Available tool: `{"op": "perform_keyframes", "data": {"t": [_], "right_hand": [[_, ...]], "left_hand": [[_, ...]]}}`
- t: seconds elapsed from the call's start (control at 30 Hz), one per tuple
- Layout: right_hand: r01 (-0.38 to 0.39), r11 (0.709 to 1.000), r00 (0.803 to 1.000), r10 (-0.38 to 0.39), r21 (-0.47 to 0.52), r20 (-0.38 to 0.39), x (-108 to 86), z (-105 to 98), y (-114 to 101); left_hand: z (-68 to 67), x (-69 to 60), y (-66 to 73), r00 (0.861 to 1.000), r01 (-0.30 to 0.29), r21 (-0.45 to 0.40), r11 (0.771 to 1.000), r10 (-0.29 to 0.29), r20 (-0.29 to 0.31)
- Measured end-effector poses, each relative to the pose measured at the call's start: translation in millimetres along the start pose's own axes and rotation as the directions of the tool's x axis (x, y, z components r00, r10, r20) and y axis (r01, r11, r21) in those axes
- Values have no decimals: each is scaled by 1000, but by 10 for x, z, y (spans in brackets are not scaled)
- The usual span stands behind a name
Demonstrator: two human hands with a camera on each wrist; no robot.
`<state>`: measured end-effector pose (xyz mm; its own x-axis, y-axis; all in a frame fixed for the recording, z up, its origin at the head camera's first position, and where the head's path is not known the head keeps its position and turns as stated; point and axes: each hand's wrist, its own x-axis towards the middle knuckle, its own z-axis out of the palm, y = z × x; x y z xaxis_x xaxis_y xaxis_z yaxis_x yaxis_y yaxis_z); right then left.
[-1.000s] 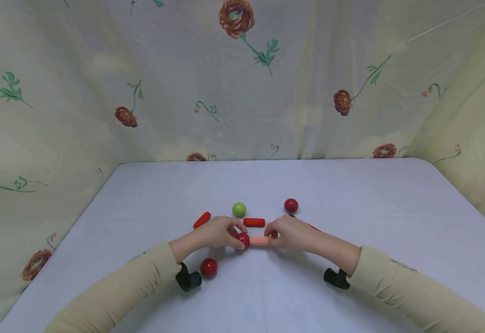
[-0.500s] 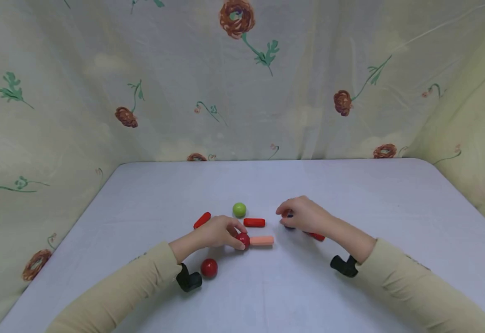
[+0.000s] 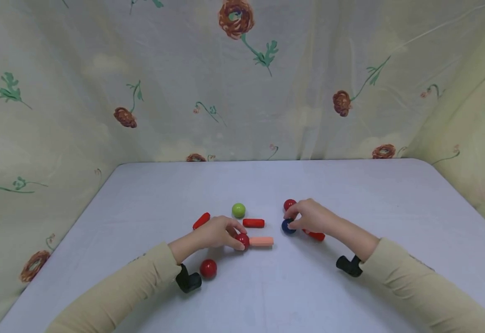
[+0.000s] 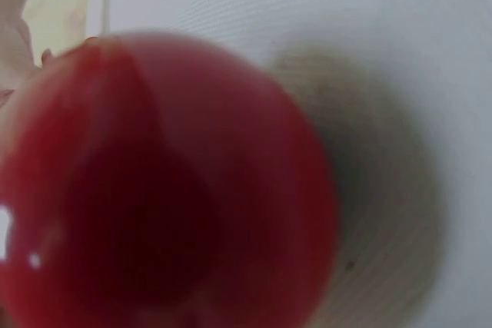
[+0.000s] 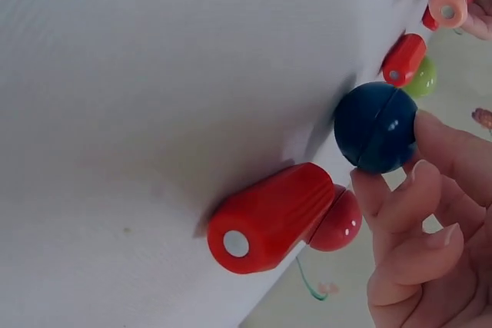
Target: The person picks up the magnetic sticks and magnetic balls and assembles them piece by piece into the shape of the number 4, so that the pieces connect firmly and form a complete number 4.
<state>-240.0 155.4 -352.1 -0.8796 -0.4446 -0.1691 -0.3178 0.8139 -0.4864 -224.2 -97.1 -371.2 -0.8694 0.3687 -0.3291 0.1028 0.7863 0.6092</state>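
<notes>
In the head view my left hand [image 3: 219,231] grips a red ball [image 3: 242,241] between thumb and fingers. The ball touches the left end of a salmon-coloured stick [image 3: 261,241] lying on the table. My right hand [image 3: 315,216] has thumb and fingertips on a dark blue ball [image 3: 289,226], right of the stick. The right wrist view shows the blue ball [image 5: 376,127] pinched at the fingertips [image 5: 430,130], with a red stick [image 5: 269,219] beside it. A large red ball [image 4: 165,182] fills much of the left wrist view, hiding the left fingers.
On the table [image 3: 242,296] lie red sticks at left [image 3: 201,220], centre [image 3: 253,223] and partly under the right hand [image 3: 316,236]. A green ball [image 3: 238,210], a red ball [image 3: 290,205] behind the blue one and another red ball [image 3: 208,268] near the left wrist stand around.
My right hand has let go of the salmon-coloured stick and moved right and back to the blue ball. The left hand and its red ball have stayed in place.
</notes>
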Motion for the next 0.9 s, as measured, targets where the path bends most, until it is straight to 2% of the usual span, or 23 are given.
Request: {"op": "perform_keyframes", "data": {"t": [0.17, 0.4, 0.63, 0.9], "right_hand": [[-23, 999, 999, 22, 22, 48, 13, 19, -4], [-10, 1000, 998, 8, 25, 60, -21, 63, -50], [-39, 995, 995, 31, 89, 91, -67, 114, -139], [5, 997, 995, -13, 82, 101, -77, 156, -164]], "left_hand": [[-7, 0, 4, 1000, 0, 13, 1000, 1, -7], [-2, 9, -4, 1000, -3, 17, 1000, 3, -20], [0, 9, -13, 1000, -5, 9, 1000, 5, -12], [5, 20, -17, 1000, -7, 17, 1000, 7, -17]]}}
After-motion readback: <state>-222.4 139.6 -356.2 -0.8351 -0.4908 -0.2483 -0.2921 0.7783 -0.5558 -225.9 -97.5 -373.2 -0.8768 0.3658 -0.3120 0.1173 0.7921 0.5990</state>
